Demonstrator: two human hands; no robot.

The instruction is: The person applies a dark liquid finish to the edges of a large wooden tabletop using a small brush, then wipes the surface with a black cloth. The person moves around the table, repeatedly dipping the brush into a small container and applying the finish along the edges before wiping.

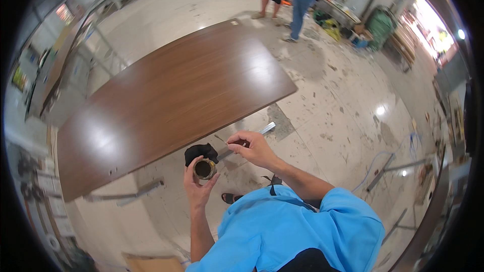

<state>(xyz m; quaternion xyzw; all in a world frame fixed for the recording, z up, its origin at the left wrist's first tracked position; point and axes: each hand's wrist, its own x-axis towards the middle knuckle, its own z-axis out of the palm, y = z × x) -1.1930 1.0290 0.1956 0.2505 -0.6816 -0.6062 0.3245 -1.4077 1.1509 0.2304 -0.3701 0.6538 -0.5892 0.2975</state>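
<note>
My left hand (196, 190) is closed round a small open jar (212, 170) whose opening faces up, with something dark inside. A black cloth (197, 152) bunches just beyond the jar; whether my fingers hold it too, I cannot tell. To the right, my right hand (256, 151) pinches a thin, short stick-like tool (220, 138) that points toward the brown tabletop (176, 88). The tool's tip is near the board's front edge and seems apart from it. This large board has a glossy wood-grain surface and a curved far side.
Metal legs (141, 189) show under the board's near edge. Two people (297, 0) stand beyond its far right corner. A green bundle (380, 27) and clutter lie against the wall. At right, a cable (375, 158) trails near metal frames (388, 171) on the stained tile floor (338, 116).
</note>
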